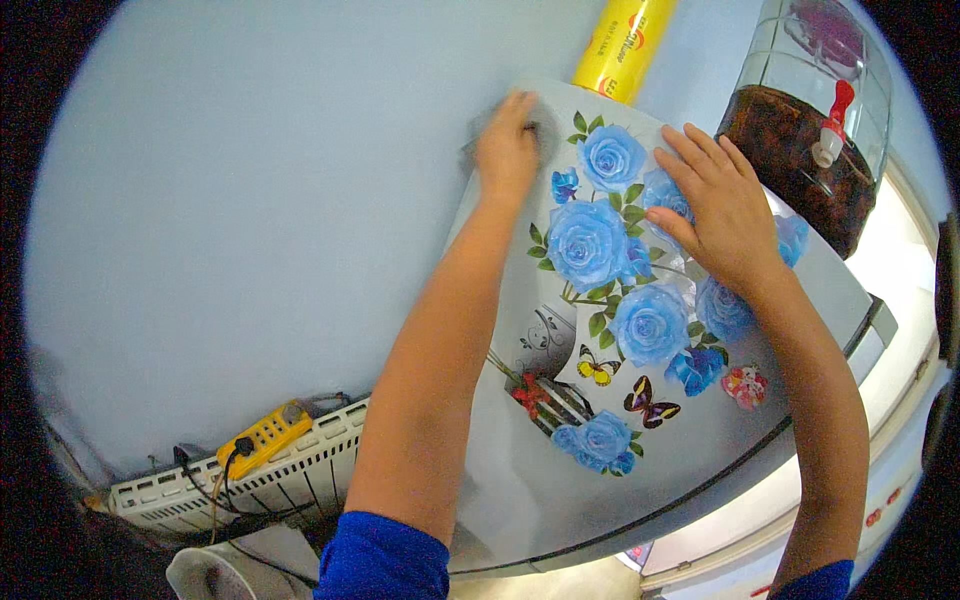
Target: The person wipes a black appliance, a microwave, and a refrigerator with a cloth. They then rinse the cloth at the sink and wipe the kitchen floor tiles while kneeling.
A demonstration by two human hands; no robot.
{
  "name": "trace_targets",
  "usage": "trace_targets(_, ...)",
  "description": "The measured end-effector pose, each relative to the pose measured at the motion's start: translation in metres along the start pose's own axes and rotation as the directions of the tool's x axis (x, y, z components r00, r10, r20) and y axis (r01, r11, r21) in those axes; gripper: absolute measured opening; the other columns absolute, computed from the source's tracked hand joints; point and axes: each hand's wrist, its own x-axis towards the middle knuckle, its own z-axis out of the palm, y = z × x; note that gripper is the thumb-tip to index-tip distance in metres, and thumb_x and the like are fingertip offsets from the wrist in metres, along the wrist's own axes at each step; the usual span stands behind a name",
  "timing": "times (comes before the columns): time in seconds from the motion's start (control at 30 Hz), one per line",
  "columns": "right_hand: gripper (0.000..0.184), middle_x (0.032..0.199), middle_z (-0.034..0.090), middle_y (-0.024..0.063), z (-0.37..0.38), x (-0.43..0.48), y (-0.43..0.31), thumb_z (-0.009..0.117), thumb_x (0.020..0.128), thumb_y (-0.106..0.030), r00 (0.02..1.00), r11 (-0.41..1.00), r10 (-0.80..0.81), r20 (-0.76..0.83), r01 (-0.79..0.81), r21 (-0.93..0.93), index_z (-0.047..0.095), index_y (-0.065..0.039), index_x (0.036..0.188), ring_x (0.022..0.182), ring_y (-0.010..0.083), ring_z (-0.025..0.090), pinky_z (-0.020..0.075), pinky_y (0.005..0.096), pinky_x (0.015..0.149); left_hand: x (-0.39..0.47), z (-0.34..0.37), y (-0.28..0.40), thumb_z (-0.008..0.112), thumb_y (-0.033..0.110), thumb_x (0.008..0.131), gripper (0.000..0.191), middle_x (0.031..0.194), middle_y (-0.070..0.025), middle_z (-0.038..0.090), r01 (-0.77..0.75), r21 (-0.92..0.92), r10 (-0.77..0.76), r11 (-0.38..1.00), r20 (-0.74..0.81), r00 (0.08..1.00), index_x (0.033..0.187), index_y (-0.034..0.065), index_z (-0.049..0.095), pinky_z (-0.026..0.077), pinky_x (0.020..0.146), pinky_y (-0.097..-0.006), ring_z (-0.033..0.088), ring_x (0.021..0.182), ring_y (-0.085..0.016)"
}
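A light grey appliance panel (510,487), probably part of a refrigerator, lies before me. It bears a sticker of large blue roses (587,244), a yellow butterfly (598,366), a dark butterfly (651,403) and a vase (547,341). At the panel's far left corner, my left hand (511,154) is closed on a blurred dark grey thing, seemingly a cloth (551,135). My right hand (720,206) rests palm down on the roses near the right edge, fingers slightly apart and holding nothing; it hides part of the flowers.
Beyond the far edge stands a yellow cling film tube (624,49). Right of it is a big glass jar (799,157) with dark contents and a red-handled tap (834,124). At lower left, a yellow power strip (264,440) lies on a white radiator (330,450), with cables around it.
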Motion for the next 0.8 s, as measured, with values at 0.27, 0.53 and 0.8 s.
trace_targets(0.27,0.057,0.135,0.046,0.0107,0.008,-0.007,0.0,0.058,0.083,-0.045,1.0,1.0,0.004,0.006,-0.004,-0.028,0.053,-0.004,0.122,0.129,0.0274,0.038,0.0259,0.0437,0.109,-0.143,-0.032,-0.025,0.048,-0.002,0.079,0.046,0.136,-0.019,0.045,0.088,-0.016,-0.087,0.996,0.01,0.996,0.124,0.0048,0.054,0.033,0.105,-0.0406,0.044,0.124,-0.036)
trace_targets(0.53,0.058,0.135,0.047,0.0099,0.008,-0.002,0.001,0.058,0.083,-0.046,0.995,0.993,-0.067,-0.067,0.06,-0.1,0.052,-0.004,0.124,0.128,0.0274,0.04,0.0295,0.0438,0.107,-0.06,-0.019,-0.012,0.043,-0.003,0.077,0.052,0.142,-0.0144,0.039,-0.059,-0.161,0.073,0.985,0.083,0.994,0.127,0.0082,0.053,0.024,0.11,-0.0402,0.036,0.132,-0.032)
trace_targets(0.8,0.055,0.139,0.043,0.0077,0.004,-0.005,-0.001,0.06,0.084,-0.04,0.997,0.987,-0.071,-0.026,0.066,-0.145,0.05,-0.007,0.127,0.13,0.0269,0.038,0.0278,0.043,0.108,-0.286,-0.094,0.031,0.042,-0.006,0.064,0.065,0.143,-0.0171,0.037,0.218,-0.106,-0.165,0.97,0.371,0.914,0.127,0.0055,0.053,0.024,0.109,-0.0426,0.034,0.132,-0.037)
